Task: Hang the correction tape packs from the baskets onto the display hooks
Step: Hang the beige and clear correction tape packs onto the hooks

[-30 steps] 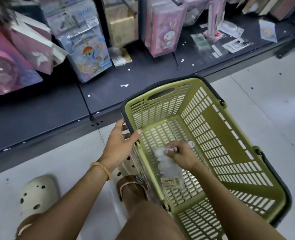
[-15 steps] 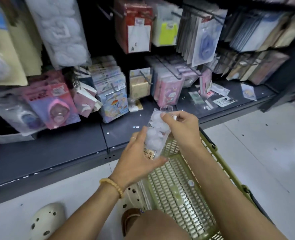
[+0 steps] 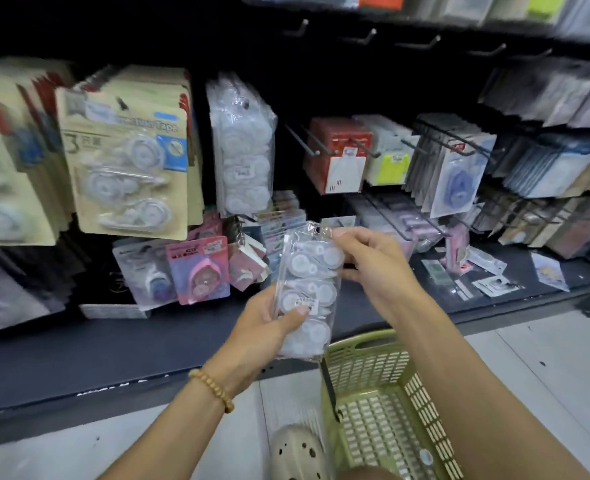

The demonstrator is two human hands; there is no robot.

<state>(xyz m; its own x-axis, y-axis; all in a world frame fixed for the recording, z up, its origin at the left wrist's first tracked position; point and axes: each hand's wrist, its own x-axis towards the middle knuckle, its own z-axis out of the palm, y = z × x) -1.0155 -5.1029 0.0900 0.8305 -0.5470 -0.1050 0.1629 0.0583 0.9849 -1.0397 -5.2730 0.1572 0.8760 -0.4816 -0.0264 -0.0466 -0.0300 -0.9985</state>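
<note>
Both bare forearms reach out from the near edge toward the middle of my view. My left hand (image 3: 258, 323) sits lower, palm up, thumb curled over and gripping. My right hand (image 3: 369, 261) is higher and farther, fingertips pinching. Left wrist has a tan beaded bracelet (image 3: 212, 388).

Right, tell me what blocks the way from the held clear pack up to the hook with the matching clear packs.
Nothing visible does. The clear pack, gripped by the left hand and right hand, sits below the hanging clear packs with open space between.

The pack (image 3: 307, 289) is above the basket (image 3: 373, 403), before the hooks (image 3: 321, 147).
</note>
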